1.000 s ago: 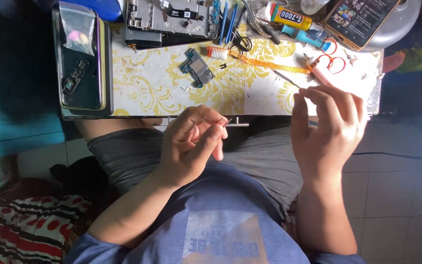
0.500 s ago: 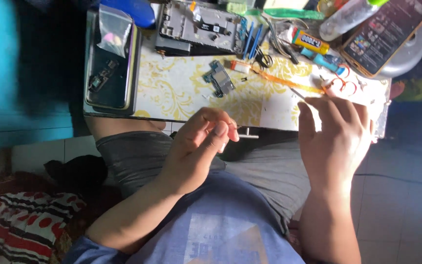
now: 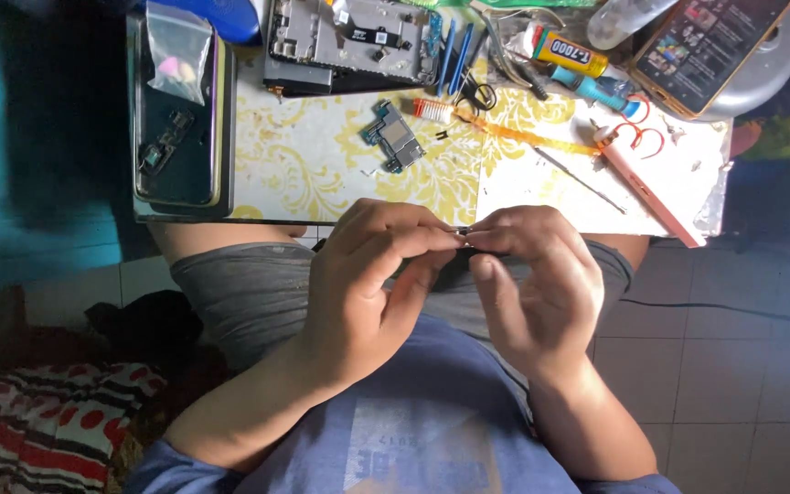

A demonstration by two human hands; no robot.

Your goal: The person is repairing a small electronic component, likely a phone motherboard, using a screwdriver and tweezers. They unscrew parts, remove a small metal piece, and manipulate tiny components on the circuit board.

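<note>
Item: small metal part (image 3: 462, 232), pinched between the fingertips of left hand (image 3: 368, 284) and right hand (image 3: 532, 284), both clamped on it. Held up close over the lap, likely for fine work. Long axis seems to run hand to hand; its ends are hidden. Beyond the grip: table (image 3: 322, 174), circuit board (image 3: 393, 137), pink tool (image 3: 646, 192), phone frame (image 3: 349, 41).
</note>
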